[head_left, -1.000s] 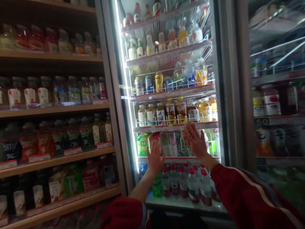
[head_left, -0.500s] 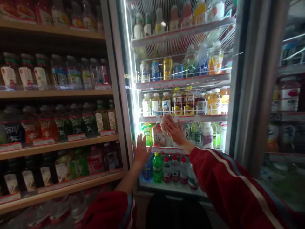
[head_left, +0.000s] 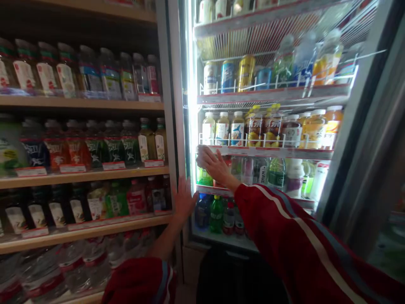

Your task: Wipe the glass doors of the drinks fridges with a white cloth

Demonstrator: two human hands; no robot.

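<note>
My right hand is pressed against the glass door of a lit drinks cooler, fingers extended over a pale cloth that shows at my fingertips. It sits near the door's left edge, at the level of the white shelf rail. My left hand lies flat and open, fingers spread, on the door's grey left frame, lower down. Both arms wear red sleeves with pale stripes. Behind the glass stand rows of bottles and cans.
Wooden shelves packed with bottled drinks run along the left wall. Wrapped water bottles lie at the bottom left. A thick grey door post of a second cooler stands to the right.
My right hand has slid with the cloth leftward across the glass, from mid-door to its left edge. My left hand moved left onto the frame. The view shifted left and closer.
</note>
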